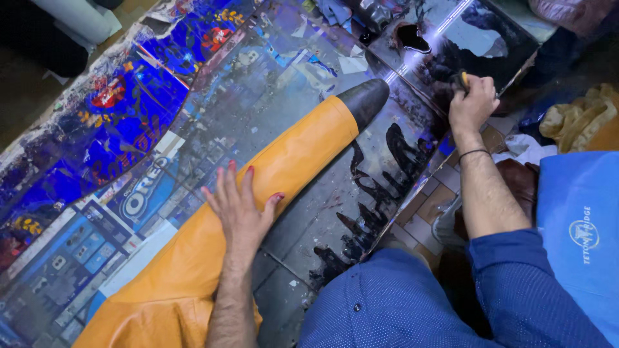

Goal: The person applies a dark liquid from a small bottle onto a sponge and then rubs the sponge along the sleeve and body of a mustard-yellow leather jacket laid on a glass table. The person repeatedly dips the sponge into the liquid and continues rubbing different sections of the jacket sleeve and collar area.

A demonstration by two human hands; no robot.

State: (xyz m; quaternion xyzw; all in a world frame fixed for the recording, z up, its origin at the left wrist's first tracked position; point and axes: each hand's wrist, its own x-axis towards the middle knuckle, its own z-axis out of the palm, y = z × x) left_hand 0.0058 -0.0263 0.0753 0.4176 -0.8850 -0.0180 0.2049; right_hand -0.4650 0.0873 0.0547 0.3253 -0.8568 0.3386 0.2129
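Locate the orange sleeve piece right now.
In the head view the orange sleeve piece lies diagonally across the glossy worktable, centre-left, under the flat left hand; its black cuff points toward the right hand.

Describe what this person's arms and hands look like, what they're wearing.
Both forearms are bare, with blue dotted sleeves pushed up near the elbows. The left hand has red-tinted fingernails. The right hand has a thin dark band around its wrist. No gloves.

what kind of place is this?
Likely a small craft workshop: a work table covered in printed paper scraps, an orange leather sleeve under the left hand, and black smears near the right hand.
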